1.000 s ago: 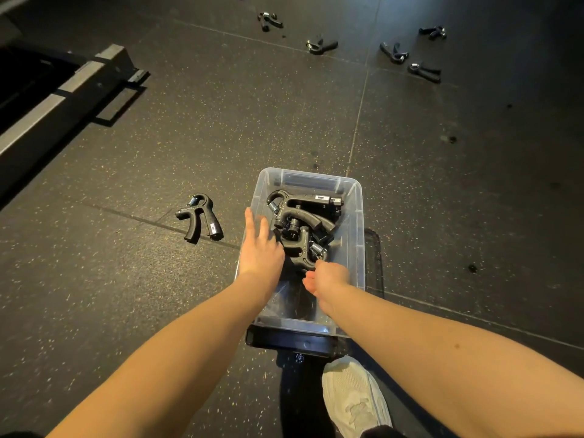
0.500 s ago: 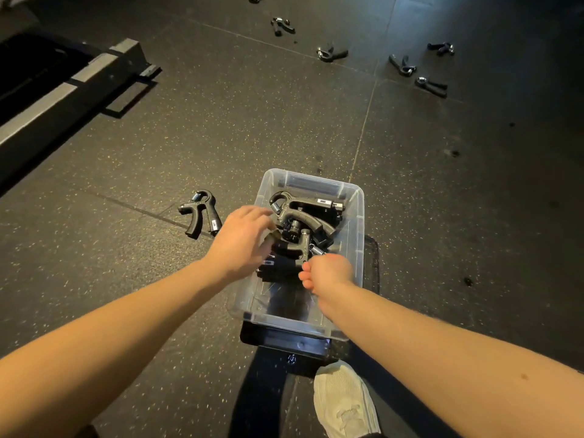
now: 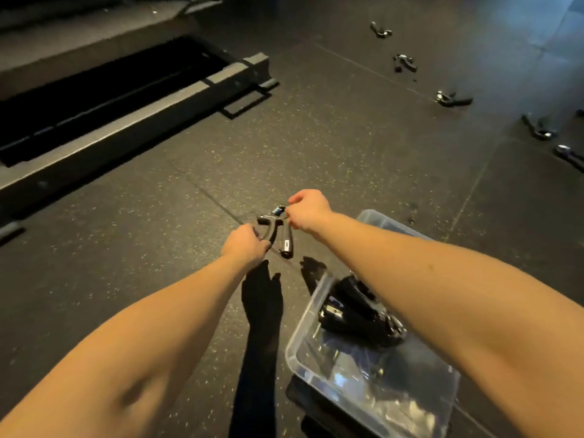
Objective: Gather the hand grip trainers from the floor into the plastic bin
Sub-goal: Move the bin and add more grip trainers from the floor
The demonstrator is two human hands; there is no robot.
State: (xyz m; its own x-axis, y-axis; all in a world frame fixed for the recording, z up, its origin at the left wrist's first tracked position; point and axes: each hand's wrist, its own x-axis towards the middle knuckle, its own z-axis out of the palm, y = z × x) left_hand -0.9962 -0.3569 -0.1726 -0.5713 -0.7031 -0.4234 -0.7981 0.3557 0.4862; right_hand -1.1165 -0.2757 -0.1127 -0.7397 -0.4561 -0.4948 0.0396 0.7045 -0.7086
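"So, how are the fingers set?"
"Curled. The left hand grips one handle of the black plastic hand grip trainer. The right hand pinches its metal spring end, low over the dark speckled floor. The clear plastic bin sits at four o'clock."
"Risk?"
"That lopsided hold could let the sprung handles twist free, or the trainer could clip the bin's rim. More scattered trainers wait at one o'clock."

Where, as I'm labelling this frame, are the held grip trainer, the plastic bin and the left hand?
held grip trainer (image 3: 287, 239): head view, on its labelled handle.
plastic bin (image 3: 304, 321): head view, on its left wall.
left hand (image 3: 245, 247): head view, on its back.
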